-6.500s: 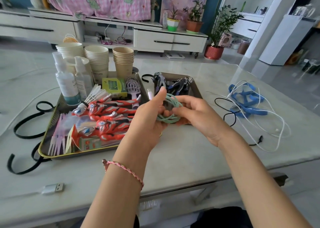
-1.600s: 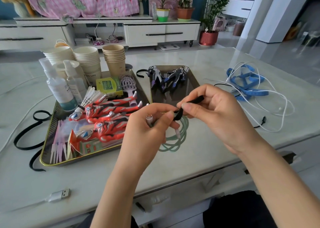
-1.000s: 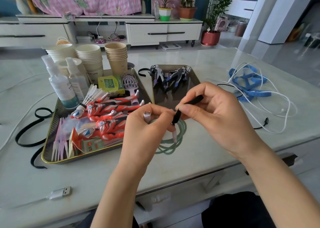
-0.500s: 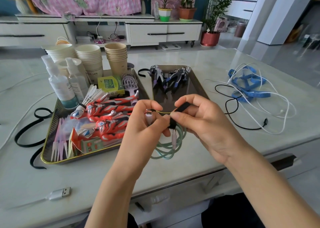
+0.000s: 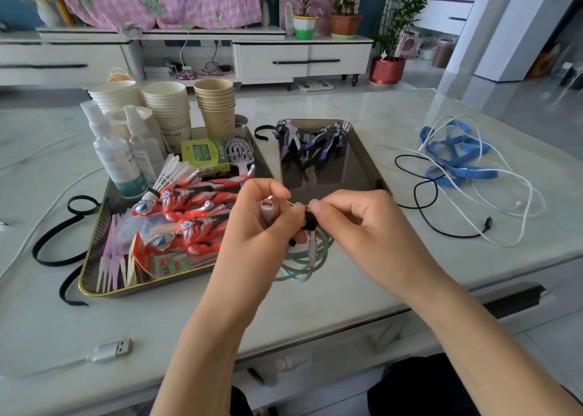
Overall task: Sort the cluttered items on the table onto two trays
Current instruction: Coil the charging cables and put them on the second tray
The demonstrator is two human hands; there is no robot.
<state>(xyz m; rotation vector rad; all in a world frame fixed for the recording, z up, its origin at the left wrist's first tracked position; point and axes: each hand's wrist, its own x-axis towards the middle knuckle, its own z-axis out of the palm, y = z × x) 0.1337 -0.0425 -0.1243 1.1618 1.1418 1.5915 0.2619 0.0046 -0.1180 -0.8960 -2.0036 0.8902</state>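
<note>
Black strap (image 5: 309, 221) now snug round green cable (image 5: 303, 267), between fingers (image 5: 316, 207)

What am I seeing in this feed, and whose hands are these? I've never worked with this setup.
There is no machine here. A person works with two bare hands, and the single picture comes from a camera on their head, looking forward and down. The left hand grips a coiled green cable, with its plug sticking up by the thumb. The right hand pinches a black strap at the coil. On the table, the left tray holds red figures and spray bottles, and paper cups stand at its far end. The right tray holds two dark figures. To the right, a blue tape and a black cable lie loose. A USB plug lies near the front edge.
</note>
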